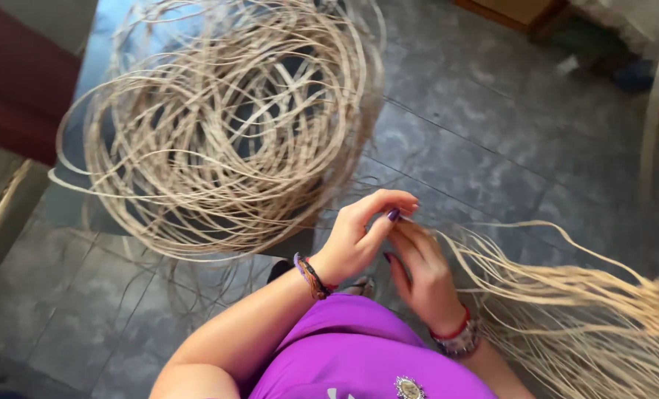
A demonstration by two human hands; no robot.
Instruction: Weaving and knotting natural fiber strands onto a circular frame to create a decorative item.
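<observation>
- Big loose coil of pale cane strands (219,125) on grey tiled floor (477,155), at about 11 o'clock from the hands, apart from them.
- Fan of straight cane strips (566,295) running from the fingers out to 4 o'clock (far ends off frame).
- Step, by judgement: sorting or picking out a single strip at the near end of the fan; no weaving structure visible yet.
- Next move, by judgement: needs a clean pinch on one strip and a pull clear of its neighbours without tangling.
- Left hand (359,236): wrist bent, palm turned inward, fingers curled, thumb and fingertips pinching at the strip ends.
- Right hand (422,273): fingers extended up toward 12 o'clock, touching left fingertips, strips passing between fingers; exact grip hidden.
- Purple top (359,355) at 6 o'clock, bracelets on both wrists.
</observation>
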